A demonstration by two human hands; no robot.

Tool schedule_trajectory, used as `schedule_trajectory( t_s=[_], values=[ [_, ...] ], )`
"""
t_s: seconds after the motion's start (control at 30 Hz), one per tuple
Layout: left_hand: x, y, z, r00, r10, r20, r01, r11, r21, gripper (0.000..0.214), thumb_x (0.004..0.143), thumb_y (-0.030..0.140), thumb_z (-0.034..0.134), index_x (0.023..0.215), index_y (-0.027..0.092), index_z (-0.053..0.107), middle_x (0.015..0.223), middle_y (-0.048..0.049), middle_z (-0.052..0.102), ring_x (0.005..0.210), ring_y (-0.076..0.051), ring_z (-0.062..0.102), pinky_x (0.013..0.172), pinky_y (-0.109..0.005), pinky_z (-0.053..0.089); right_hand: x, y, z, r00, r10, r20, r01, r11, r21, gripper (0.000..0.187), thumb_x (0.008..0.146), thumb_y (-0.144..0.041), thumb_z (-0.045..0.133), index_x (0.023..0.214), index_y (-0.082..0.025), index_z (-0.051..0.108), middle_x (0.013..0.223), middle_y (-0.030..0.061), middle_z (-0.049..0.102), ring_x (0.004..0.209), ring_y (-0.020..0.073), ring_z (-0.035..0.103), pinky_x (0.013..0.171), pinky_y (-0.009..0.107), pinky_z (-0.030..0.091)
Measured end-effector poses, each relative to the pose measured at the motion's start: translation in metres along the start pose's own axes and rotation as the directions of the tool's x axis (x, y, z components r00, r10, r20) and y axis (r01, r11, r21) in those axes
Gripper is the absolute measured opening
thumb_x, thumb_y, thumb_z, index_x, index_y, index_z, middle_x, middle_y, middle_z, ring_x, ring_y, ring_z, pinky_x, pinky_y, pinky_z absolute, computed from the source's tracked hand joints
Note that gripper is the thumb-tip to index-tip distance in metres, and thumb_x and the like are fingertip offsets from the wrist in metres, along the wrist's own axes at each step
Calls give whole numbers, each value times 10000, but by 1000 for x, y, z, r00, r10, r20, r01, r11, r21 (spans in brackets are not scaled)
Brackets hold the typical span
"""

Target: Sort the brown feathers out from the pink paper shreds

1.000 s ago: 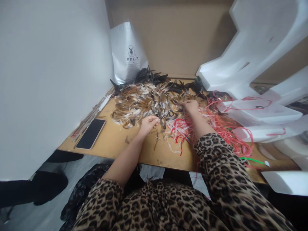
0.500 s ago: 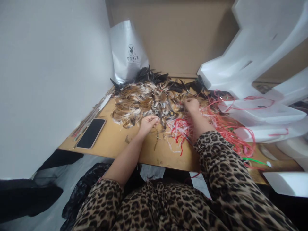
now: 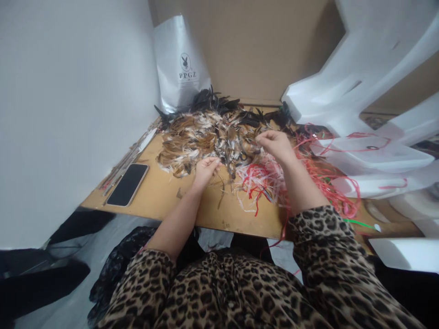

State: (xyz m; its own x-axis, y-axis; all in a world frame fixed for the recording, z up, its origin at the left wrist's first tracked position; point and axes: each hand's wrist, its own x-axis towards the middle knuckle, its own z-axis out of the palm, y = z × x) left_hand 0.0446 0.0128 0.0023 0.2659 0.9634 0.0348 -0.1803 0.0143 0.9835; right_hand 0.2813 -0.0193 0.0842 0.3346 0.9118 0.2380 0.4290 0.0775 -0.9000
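My left hand (image 3: 206, 172) is closed in a pinch at the near edge of a spread of brown and white feathers (image 3: 188, 139). Whatever lies between its fingertips is too small to make out. Raised a little over the right part of the feathers, my right hand (image 3: 277, 145) also pinches with thumb and forefinger; what it holds, if anything, cannot be told. Black feathers (image 3: 216, 103) lie along the back of the pile. Between my hands and nearer me is a tangle of red, pink and white ribbon strips (image 3: 260, 180). A small black ring (image 3: 243, 156) shows among the feathers.
A phone (image 3: 128, 184) lies on the table (image 3: 206, 214) at the left, beside thin sticks (image 3: 132, 153). Behind the feathers stands a silver bag (image 3: 178, 68). White plastic pieces (image 3: 373, 153) and pink ribbons (image 3: 346, 192) crowd the right side. A white panel (image 3: 75, 114) rises at left.
My right hand has lifted and come nearer to me, with its fingers now in plain view. The left hand keeps its pinch in about the same spot. The view has shifted slightly.
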Motion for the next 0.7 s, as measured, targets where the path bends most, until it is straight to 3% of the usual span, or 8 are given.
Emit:
schedule_trajectory(
  t_s=[0.13,0.3,0.7],
  values=[
    [1,0,-4,999,18,-51,-18,1000,4,251,649,353,647,768,135,617,669,-28,635,455,-49,457,413,-181,322,-18,4,30,977,5,211,7,998,-56,247,636,-358,620,713,-126,650,595,14,603,522,89,480,521,209,380],
    [1,2,-6,996,26,-85,-25,1000,11,253,652,363,647,764,140,612,656,-18,627,431,-41,428,401,-183,300,-20,25,61,982,-21,187,44,992,-117,222,656,-338,593,705,-130,656,634,18,625,555,100,503,563,218,389],
    [0,3,-5,998,2,-64,0,999,34,266,645,388,655,733,141,608,603,-9,606,385,-31,376,361,-182,239,-24,48,73,988,-27,155,83,928,-364,267,737,-369,515,727,-157,678,671,23,663,605,128,557,567,217,373]
  ],
)
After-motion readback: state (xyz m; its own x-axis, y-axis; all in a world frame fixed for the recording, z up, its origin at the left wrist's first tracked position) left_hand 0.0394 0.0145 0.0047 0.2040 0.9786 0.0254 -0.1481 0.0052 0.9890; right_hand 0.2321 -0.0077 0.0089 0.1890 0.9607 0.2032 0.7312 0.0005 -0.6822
